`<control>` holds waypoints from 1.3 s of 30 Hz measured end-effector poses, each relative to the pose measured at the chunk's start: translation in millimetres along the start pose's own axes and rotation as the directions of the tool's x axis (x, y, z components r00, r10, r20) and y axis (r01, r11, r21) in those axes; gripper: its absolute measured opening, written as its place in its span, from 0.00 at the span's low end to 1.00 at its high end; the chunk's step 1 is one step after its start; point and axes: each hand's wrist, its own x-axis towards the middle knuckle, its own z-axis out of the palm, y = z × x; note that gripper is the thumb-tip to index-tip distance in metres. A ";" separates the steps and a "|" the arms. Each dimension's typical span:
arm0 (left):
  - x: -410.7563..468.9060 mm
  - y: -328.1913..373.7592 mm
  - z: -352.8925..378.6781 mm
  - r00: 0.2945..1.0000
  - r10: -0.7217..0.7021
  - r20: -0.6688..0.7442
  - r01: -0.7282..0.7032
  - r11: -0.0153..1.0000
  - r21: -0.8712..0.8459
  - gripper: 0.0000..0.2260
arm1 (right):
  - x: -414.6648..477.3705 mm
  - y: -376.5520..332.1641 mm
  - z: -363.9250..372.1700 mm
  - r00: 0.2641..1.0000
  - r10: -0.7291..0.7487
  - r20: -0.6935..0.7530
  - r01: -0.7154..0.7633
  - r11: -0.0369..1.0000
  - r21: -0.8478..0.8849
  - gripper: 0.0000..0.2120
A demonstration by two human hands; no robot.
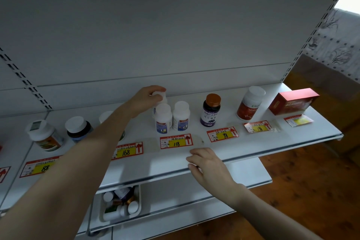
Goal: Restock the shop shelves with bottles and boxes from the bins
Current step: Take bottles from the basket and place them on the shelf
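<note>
Left hand (145, 101) — around 1 of 3 white bottles (163, 121)

Rear white bottle (160, 97): body masked by the front white bottles (163, 121); cap partly under the fingers (155, 89) of the left hand (143, 101).
Half-hidden bottle (106, 116): behind the left forearm (93, 142); only part of a white cap shows, label unseen.
Price tag 168 (128, 151): left end covered by that forearm.
Price tag 88 (38, 168): right corner covered likewise.
Far-left tag (3, 174): cut by the frame edge.
Bin (139, 198): top lies under the shelf (253, 148) lip; contents jumbled, count undeterminable.
Red box (294, 101): lettering blurred, unreadable.
</note>
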 end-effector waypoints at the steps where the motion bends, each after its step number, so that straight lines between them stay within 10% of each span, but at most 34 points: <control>1: 0.1 0.1 0.0 1.000 0.000 0.000 0.000 1.000 0.007 0.16 | 0.1 0.0 0.2 1.000 0.004 0.002 -0.004 1.000 0.005 0.07; 17: -27.4 9.6 -3.6 0.888 0.112 -0.447 0.004 0.968 0.251 0.14 | -3.3 -1.6 -5.3 0.996 -0.073 0.052 0.072 0.997 0.032 0.17; 32: -182.9 11.6 -10.0 0.794 0.383 -0.472 -0.040 0.808 0.587 0.17 | 16.4 -62.7 -12.2 0.940 -0.319 0.119 0.298 0.940 0.168 0.10; 39: -280.9 -43.7 -21.8 0.849 0.281 -0.448 0.037 0.814 0.580 0.21 | 5.3 -144.0 13.1 0.901 -0.406 0.155 0.362 0.898 0.248 0.13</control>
